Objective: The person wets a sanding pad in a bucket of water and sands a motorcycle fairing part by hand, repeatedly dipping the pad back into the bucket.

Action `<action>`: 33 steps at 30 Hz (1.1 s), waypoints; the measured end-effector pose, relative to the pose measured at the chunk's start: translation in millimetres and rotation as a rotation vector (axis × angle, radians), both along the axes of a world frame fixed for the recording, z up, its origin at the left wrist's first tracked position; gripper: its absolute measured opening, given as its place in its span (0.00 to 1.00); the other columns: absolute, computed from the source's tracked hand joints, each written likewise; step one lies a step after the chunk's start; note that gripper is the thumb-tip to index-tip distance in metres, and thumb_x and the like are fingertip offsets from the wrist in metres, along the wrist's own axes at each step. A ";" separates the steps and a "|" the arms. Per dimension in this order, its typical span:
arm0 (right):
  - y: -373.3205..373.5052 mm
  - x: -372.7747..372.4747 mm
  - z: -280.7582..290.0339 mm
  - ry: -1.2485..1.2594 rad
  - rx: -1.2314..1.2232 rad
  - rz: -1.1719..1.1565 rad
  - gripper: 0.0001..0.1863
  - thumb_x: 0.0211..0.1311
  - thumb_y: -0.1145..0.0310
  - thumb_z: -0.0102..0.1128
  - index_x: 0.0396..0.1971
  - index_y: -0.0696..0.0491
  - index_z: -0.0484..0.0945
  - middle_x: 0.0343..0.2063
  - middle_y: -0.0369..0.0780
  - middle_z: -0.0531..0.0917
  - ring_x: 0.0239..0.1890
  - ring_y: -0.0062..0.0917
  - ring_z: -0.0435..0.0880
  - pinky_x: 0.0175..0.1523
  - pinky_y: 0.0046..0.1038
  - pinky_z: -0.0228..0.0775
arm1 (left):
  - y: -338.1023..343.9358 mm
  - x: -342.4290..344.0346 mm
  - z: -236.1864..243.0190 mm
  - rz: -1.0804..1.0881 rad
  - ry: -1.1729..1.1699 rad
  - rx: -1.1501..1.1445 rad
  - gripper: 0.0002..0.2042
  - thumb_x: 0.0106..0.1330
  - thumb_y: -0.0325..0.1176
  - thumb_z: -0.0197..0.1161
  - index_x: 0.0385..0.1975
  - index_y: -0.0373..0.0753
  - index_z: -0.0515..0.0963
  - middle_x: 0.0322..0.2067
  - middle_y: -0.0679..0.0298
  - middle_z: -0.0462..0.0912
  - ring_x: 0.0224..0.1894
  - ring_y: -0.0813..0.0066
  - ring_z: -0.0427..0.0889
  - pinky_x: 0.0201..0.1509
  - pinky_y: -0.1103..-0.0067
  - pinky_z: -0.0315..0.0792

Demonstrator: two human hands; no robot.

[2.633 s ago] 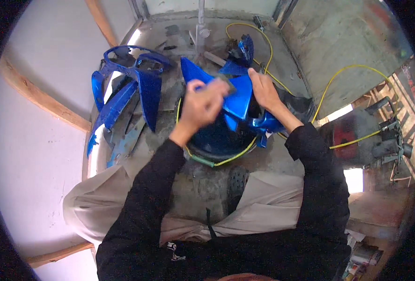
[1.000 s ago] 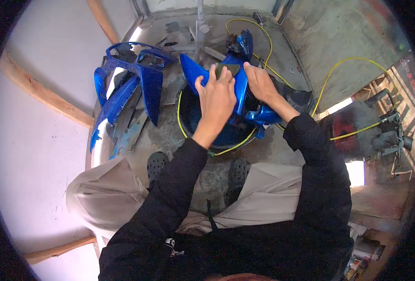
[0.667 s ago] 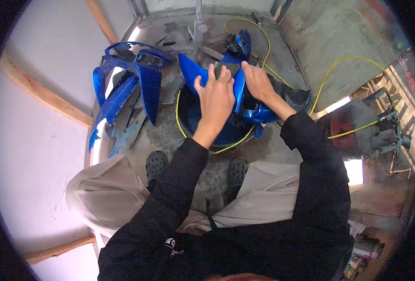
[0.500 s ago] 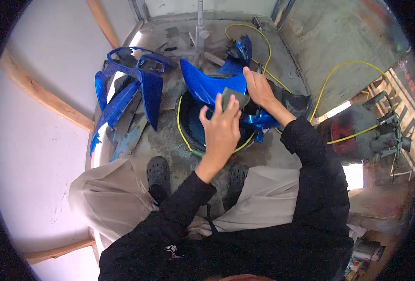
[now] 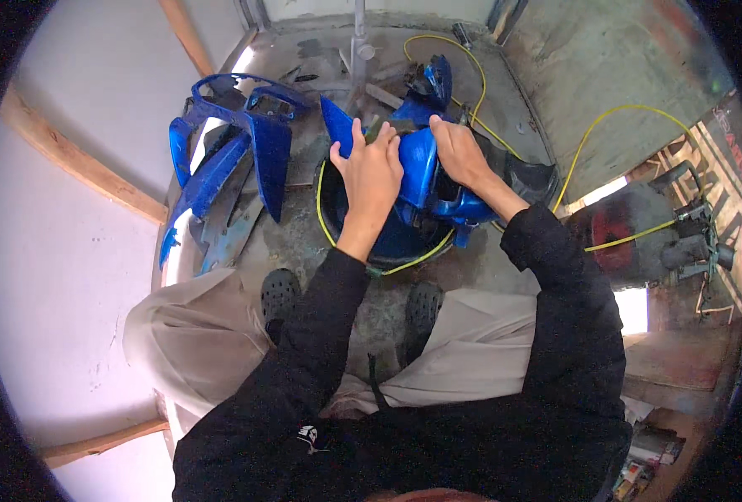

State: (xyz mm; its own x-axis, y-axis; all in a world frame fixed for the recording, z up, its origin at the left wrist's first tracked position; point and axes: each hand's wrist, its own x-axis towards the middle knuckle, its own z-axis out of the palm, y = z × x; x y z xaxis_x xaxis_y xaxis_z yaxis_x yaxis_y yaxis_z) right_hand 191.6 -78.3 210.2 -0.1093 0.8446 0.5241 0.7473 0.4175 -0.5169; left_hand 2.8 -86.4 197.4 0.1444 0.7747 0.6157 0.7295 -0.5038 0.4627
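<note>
More blue fairing pieces [image 5: 237,159] lean at the wall, a yellow hose [image 5: 613,125] snakes across the concrete floor [image 5: 605,67].
</note>
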 end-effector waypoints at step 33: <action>7.7 25.9 -6.3 0.017 -0.064 -0.061 0.30 0.80 0.54 0.35 0.27 0.65 0.74 0.28 0.60 0.79 0.35 0.59 0.78 0.40 0.50 0.63 | -5.5 21.6 -8.9 -0.135 -0.200 0.042 0.15 0.72 0.36 0.59 0.53 0.40 0.84 0.54 0.48 0.83 0.62 0.52 0.78 0.67 0.52 0.53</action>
